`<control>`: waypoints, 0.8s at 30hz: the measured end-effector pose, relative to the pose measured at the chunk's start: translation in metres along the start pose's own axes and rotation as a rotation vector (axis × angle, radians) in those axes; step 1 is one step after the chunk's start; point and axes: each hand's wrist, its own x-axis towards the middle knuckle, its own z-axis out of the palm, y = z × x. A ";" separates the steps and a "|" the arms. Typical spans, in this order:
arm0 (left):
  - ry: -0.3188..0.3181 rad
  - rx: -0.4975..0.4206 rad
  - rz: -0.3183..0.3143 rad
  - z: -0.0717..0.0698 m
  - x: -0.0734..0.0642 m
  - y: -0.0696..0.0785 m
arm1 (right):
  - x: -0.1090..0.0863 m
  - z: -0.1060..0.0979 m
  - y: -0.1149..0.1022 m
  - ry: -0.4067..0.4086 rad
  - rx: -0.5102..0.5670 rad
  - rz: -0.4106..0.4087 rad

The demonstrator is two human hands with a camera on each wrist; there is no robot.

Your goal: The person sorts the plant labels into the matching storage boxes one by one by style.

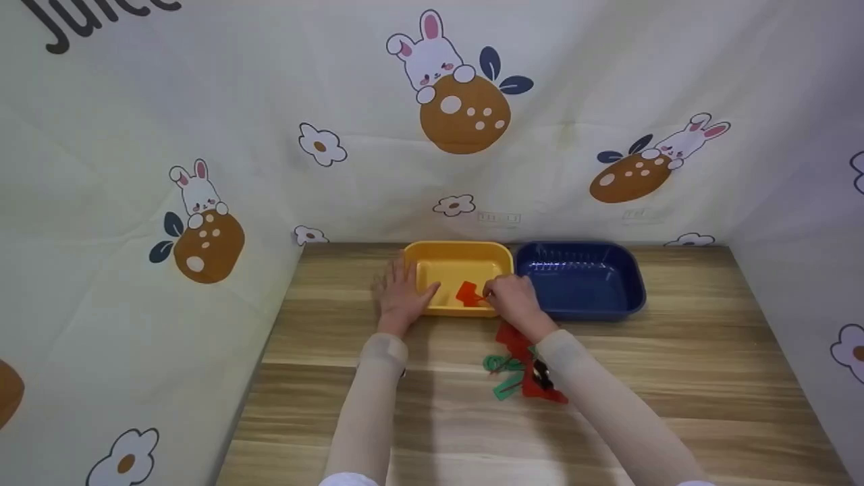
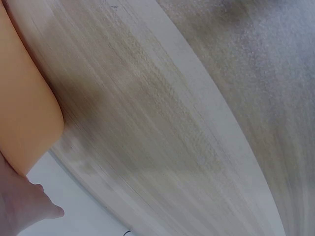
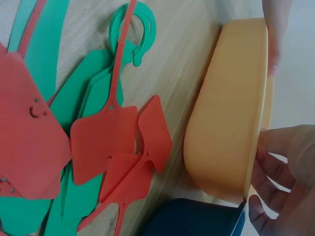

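Note:
A yellow tray (image 1: 459, 312) stands by the wall. My left hand (image 1: 399, 297) rests on its left rim with fingers spread and thumb over the inside; in the left wrist view part of that hand (image 2: 24, 204) shows beside the yellow wall. At the tray's right front corner my right hand (image 1: 514, 297) pinches the thin tail of a red plastic tag (image 1: 466, 293), which lies over the tray. In the right wrist view the fingers of my right hand (image 3: 288, 182) reach over the rim, and the tag is hidden. Below my right wrist lies a pile of red tags (image 3: 103, 142) and green tags (image 3: 81, 196).
A navy tray (image 1: 587, 314) stands right beside the yellow one. A small black item (image 1: 542, 374) lies among the tags, partly behind my right forearm. The wooden table (image 1: 445, 418) meets patterned cloth walls (image 1: 560, 101) at the back and sides.

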 end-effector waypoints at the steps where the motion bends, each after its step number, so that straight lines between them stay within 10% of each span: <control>1: 0.001 0.001 -0.001 0.000 0.000 0.000 | 0.000 0.000 0.000 -0.001 -0.004 -0.001; 24: 0.004 0.036 -0.016 0.004 0.004 -0.001 | -0.006 0.004 -0.005 0.015 -0.049 -0.003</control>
